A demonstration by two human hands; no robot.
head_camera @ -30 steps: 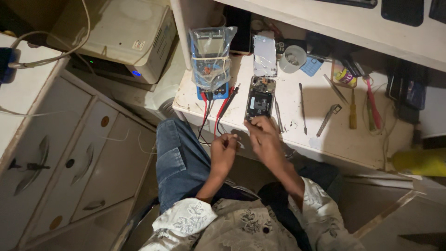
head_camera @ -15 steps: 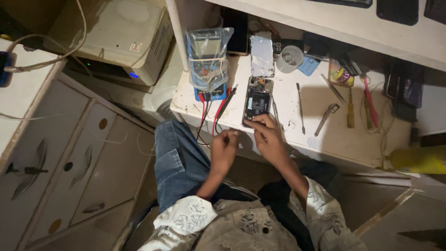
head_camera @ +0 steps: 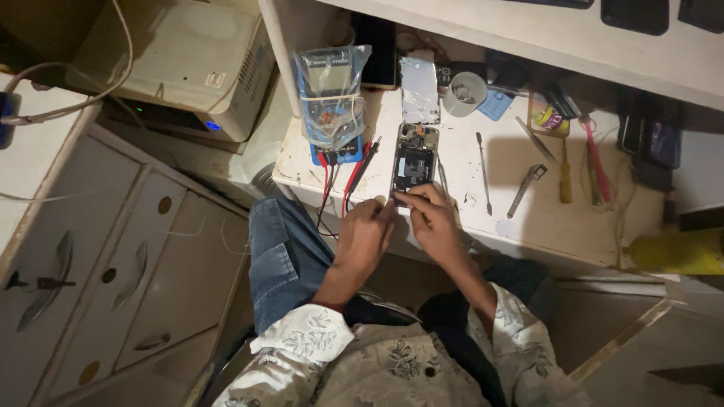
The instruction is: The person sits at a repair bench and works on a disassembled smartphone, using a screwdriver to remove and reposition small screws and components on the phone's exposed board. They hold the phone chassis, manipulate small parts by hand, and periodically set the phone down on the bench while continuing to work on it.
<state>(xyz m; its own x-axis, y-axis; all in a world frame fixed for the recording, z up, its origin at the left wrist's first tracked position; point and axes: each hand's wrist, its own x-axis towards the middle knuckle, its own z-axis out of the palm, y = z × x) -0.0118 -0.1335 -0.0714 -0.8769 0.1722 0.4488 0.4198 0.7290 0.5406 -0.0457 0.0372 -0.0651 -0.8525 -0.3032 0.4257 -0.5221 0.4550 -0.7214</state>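
Note:
An opened phone [head_camera: 413, 162] lies with its insides showing on the white worktop [head_camera: 520, 218]. My right hand [head_camera: 431, 218] pinches at the phone's near end, the fingertips closed on something too small to make out. Just left of it, my left hand [head_camera: 367, 234] rests at the worktop's front edge, its fingers curled toward the same spot. The phone's silvery back cover [head_camera: 419, 90] lies beyond the phone.
A multimeter wrapped in plastic [head_camera: 330, 105] stands left of the phone, its red and black leads [head_camera: 343, 185] trailing over the edge. Tweezers [head_camera: 526, 190], a thin probe [head_camera: 483, 172], screwdrivers [head_camera: 564, 167] and a tape roll [head_camera: 463, 93] lie to the right. A cabinet with drawers [head_camera: 98, 279] is at left.
Both hands have moved up to the near end of the phone and drawn close together. The phone and the tools lie as before.

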